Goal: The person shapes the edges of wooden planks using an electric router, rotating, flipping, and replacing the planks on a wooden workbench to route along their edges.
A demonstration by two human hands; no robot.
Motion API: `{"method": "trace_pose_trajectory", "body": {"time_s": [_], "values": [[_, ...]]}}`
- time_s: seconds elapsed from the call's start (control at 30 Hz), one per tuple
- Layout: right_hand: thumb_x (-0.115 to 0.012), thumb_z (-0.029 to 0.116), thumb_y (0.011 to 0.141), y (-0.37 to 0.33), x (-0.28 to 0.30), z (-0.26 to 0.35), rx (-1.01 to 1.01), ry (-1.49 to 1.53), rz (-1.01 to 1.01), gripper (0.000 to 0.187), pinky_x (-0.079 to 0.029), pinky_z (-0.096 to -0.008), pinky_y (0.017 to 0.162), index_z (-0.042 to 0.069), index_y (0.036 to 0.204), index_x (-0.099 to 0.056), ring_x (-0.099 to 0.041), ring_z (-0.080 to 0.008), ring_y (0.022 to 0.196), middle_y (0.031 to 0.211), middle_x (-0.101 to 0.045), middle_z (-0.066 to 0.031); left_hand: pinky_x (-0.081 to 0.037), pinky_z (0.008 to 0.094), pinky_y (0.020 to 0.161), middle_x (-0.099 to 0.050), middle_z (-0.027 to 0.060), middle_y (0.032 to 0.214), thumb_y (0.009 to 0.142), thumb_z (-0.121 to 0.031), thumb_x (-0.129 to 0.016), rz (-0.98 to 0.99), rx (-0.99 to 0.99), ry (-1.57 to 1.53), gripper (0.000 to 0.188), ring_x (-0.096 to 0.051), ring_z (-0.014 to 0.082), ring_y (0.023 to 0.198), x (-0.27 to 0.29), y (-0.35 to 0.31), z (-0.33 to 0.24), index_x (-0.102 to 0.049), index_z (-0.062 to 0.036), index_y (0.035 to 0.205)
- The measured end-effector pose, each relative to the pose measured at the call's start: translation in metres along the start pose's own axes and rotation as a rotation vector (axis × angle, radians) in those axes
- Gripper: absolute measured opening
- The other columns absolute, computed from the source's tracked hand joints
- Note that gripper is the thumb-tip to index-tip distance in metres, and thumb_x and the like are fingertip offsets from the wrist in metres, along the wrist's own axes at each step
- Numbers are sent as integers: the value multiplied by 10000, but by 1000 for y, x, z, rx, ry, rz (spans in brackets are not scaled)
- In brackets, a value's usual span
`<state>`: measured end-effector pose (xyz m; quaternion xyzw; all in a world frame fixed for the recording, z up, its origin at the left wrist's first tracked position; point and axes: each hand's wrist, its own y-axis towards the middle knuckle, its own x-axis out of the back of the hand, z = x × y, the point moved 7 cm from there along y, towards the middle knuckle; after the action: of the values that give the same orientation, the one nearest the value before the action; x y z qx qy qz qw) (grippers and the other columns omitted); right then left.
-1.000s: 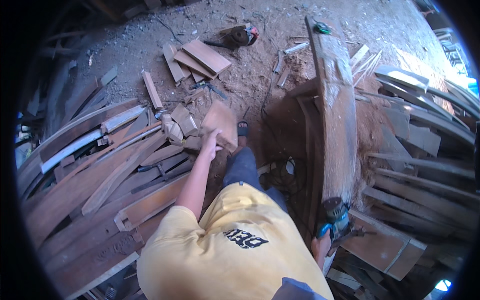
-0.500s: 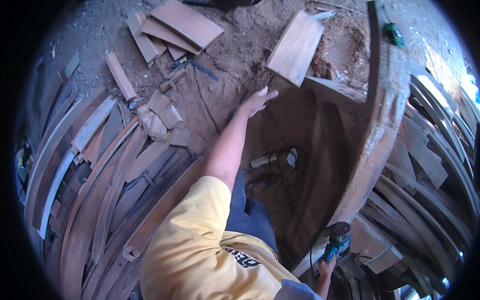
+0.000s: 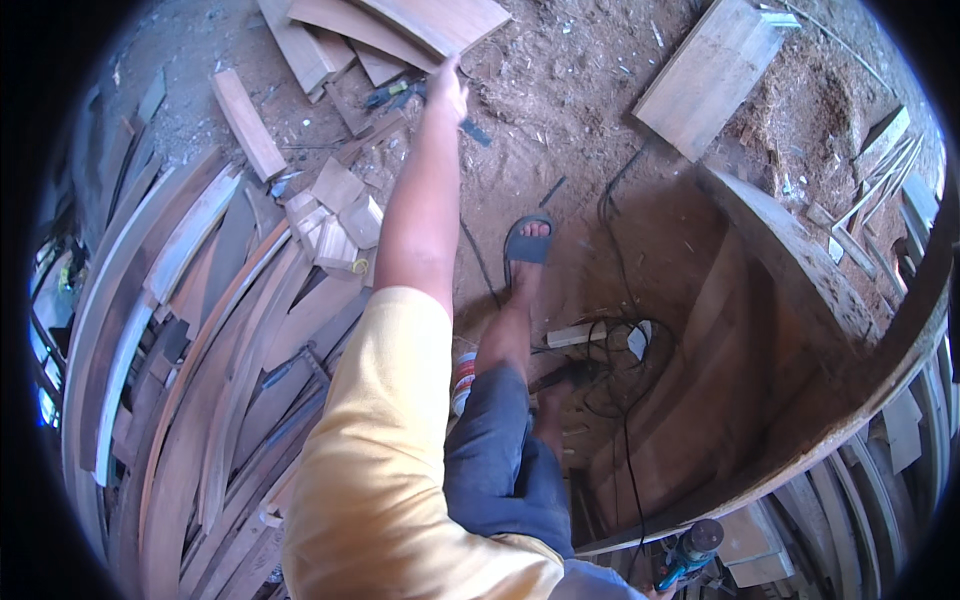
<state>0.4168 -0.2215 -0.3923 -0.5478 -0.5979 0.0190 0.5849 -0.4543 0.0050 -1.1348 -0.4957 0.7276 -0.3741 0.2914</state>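
Observation:
My left arm stretches out to the far side, and my left hand (image 3: 447, 92) is at the near corner of the top wooden board (image 3: 440, 25). Its fingers are curled at the board's edge, partly hidden. Beneath that board lie more flat boards (image 3: 300, 50) in a loose stack on the dirt. At the lower right, my right hand (image 3: 662, 591) grips a blue power tool (image 3: 690, 555) with a dark round end, low beside the large curved timber (image 3: 800, 455). Most of this hand is cut off by the lower edge.
Small wood blocks (image 3: 335, 215) and a short plank (image 3: 248, 125) lie on the left. Curved timbers (image 3: 190, 330) are piled there. A wide board (image 3: 710, 75) rests at the back right. A black cord (image 3: 622, 270) loops over the ground near my sandalled foot (image 3: 528, 240).
My left hand has moved left and farther out, from near the wide board to the board stack. The view has swung left. My right hand still holds the power tool.

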Motion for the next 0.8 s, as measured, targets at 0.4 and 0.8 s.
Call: {"method": "trace_pose_trajectory", "body": {"time_s": [0.4,0.8], "values": [[-618,-31,687,20,-26,34,-13,-44,64,623,-471,-374,1031,-53,1310,-613,-655,-312,1103,1153,-695,-178,-533,579,1007,-544,173,1349,869,-279,-858,-228,-154,155,796,-579,355,1246,7,43,-91,-429,-50,1500],[-619,-21,686,-46,63,-79,285,155,-36,621,-474,-379,1029,-53,1306,-616,-659,-321,1102,1146,-697,-184,-506,531,1147,-538,243,1390,974,-143,-686,197,-60,-561,618,-531,388,1361,28,-418,-212,-385,77,1467]]}}
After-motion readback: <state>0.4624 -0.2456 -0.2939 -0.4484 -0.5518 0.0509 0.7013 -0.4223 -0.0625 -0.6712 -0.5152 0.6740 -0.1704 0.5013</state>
